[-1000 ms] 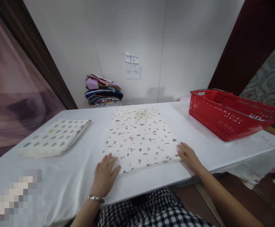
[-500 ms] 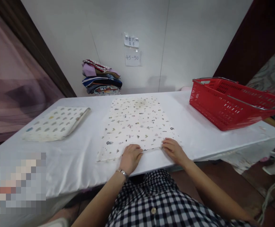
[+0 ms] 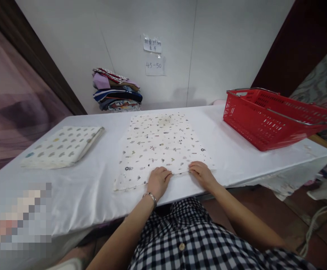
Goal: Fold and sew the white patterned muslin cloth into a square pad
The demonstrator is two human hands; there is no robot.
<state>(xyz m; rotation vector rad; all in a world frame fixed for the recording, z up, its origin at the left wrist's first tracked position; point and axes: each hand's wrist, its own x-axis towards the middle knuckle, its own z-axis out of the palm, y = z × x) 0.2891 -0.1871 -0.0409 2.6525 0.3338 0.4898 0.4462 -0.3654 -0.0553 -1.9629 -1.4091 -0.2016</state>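
Observation:
A white cloth point(image 3: 157, 148) printed with small scattered motifs lies flat in front of me, its near edge toward my body. My left hand point(image 3: 158, 183), with a bracelet at the wrist, pinches that near edge left of my right hand. Fingers closed, my right hand point(image 3: 204, 176) grips the same edge further right, a short gap away. The fingertips of both hands meet the layers at the edge, and the thumbs are partly hidden. To the left rests a folded cloth point(image 3: 64, 146) with a grey cloud-like print, apart from both hands.
The table has a white tablecloth point(image 3: 95, 198). On its right side stands a red plastic basket point(image 3: 264, 129) with metal handles. A stack of folded fabrics point(image 3: 116, 92) sits at the back by the wall, below paper signs point(image 3: 153, 56). A pale cable point(image 3: 312, 228) runs over the floor at right.
My hands have come closer together along the near edge of the printed cloth, the right one moving left. The view has shifted slightly. The folded cloth and basket stay in place.

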